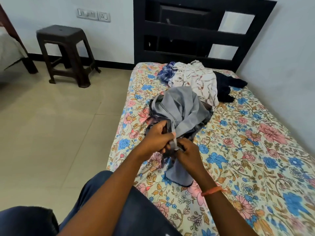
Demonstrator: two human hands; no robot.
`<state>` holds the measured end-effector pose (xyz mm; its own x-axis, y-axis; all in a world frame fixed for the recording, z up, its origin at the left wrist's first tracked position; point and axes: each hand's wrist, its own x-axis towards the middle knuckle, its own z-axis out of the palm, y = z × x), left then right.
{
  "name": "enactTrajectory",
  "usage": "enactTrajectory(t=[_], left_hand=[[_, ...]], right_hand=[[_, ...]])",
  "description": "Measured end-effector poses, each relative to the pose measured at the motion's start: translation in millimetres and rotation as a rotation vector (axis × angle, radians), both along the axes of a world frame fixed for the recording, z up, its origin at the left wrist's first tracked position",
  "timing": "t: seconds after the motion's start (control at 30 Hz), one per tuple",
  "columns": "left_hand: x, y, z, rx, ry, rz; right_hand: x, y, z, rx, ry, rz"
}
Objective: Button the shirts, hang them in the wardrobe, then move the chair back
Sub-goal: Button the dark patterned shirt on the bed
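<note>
A grey shirt [180, 109] with a dark lining lies crumpled on the flowered bed sheet [247, 150]. My left hand [158, 135] and my right hand [187, 150] meet at its front edge, and both pinch the grey strip of cloth between them. Behind it lie a white patterned shirt [196, 79], a blue checked shirt [166, 72] and a dark garment [226, 87]. The buttons are hidden by my fingers.
A dark plastic stool [66, 53] stands on the tiled floor at the left, near the wall. A black headboard [196, 31] rises behind the bed. The wall runs along the bed's right side. My knees in blue trousers [102, 210] are below.
</note>
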<state>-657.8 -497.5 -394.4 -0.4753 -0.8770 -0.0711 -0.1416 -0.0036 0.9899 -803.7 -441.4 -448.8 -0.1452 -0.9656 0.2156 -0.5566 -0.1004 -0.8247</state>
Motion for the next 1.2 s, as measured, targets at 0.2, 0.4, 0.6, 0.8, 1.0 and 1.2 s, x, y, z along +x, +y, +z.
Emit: enactTrajectory(t=[0.2,0.4,0.6,0.8,1.0,1.2], left_hand=[[10.0,24.9,-47.8,-0.012,-0.052,0.061],[4.9,35.0,-67.1,-0.233,-0.081,0.222],[18.9,22.4,-39.2,-0.707,-0.361,0.125],[-3.0,73.7,-83.3,-0.468,-0.643,-0.128],[-11.3,91.8,-95.0,-0.31,-0.431,-0.227],[-0.1,89.7,-100.3,0.087,-0.144,-0.133]], right_hand=[[-3.0,4.1,4.4,0.303,-0.519,-0.103],[6.3,14.8,-3.3,0.362,-0.804,-0.11],[-12.3,4.1,6.5,0.065,-0.33,-0.312],[-14.3,27.2,-34.7,0.285,-0.195,-0.393],[-6.1,67.3,-49.9,0.18,-0.235,-0.304],[-4.3,51.0,-53.5,0.323,-0.794,-0.393]])
